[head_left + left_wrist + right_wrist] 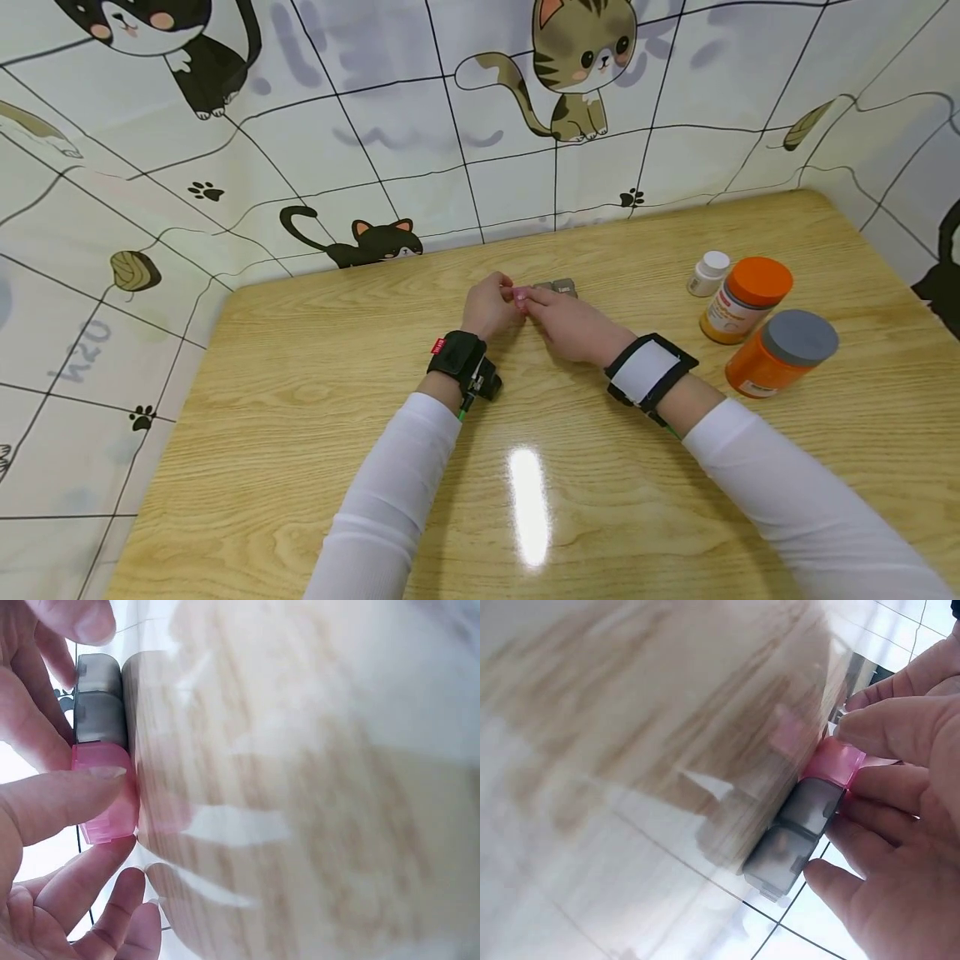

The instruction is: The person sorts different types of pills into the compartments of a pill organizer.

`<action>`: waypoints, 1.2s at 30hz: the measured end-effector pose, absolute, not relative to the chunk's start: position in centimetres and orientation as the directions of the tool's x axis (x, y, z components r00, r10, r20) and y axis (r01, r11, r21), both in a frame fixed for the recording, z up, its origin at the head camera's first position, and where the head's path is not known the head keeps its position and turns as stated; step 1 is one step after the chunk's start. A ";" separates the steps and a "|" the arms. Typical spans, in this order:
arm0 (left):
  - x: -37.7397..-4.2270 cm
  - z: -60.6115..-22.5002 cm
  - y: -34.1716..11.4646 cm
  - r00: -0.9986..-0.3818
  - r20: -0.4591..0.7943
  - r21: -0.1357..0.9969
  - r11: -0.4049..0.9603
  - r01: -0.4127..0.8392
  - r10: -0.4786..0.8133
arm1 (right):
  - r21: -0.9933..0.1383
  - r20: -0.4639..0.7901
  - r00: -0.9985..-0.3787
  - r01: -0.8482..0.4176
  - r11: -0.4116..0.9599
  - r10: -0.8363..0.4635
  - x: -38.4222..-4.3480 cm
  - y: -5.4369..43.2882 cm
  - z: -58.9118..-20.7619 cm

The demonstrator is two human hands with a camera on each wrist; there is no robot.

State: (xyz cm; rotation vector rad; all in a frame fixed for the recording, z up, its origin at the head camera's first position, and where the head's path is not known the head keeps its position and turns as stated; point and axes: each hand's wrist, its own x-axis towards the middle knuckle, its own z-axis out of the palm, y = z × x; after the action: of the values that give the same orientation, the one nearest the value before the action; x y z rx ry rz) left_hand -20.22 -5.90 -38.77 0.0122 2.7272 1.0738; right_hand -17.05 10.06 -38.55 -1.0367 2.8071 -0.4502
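A small pill organizer with two grey compartments (780, 859) and a pink compartment (112, 806) is held at the back of the table. My left hand (487, 308) grips it at the pink end, its fingers curled near the bottom of the left wrist view. From the other side my right hand (573, 325) holds it, the thumb (885, 727) on the pink part and the fingers lying behind the grey compartments. The fingers overlap around the pink part and hide some of it. Whether its lid is raised, I cannot tell.
To the right of my right hand stand a small white bottle (708, 275), an orange-lidded jar (746, 300) and an orange jar with a grey lid (783, 354). The wooden table (322, 400) meets a cat-patterned cloth (405, 125) behind and at both sides.
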 end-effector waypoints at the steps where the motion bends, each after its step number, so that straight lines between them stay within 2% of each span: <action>1: -20.2 -38.7 -5.9 -0.978 -0.188 0.674 0.736 -0.065 0.087 | -0.312 0.000 -0.759 -0.618 0.721 -0.651 -17.0 10.1 -38.6; 14: -20.3 -38.8 -5.9 -0.982 -0.168 0.665 0.746 -0.046 0.089 | -0.212 0.047 -0.746 -0.657 0.723 -0.664 -16.9 9.7 -38.9; 23: -20.0 -38.7 -6.0 -0.980 -0.180 0.672 0.738 -0.061 0.083 | -0.304 0.016 -0.757 -0.626 0.718 -0.653 -16.7 9.9 -38.5; 36: -20.0 -38.9 -6.0 -0.979 -0.189 0.674 0.735 -0.073 0.076 | -0.330 -0.019 -0.755 -0.614 0.717 -0.655 -16.8 10.2 -38.8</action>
State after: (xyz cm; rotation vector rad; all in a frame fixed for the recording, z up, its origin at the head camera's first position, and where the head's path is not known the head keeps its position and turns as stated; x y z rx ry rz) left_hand -20.02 -6.00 -38.92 0.0020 2.7327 1.0740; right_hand -16.77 10.17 -38.78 -1.0342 2.7851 -0.4633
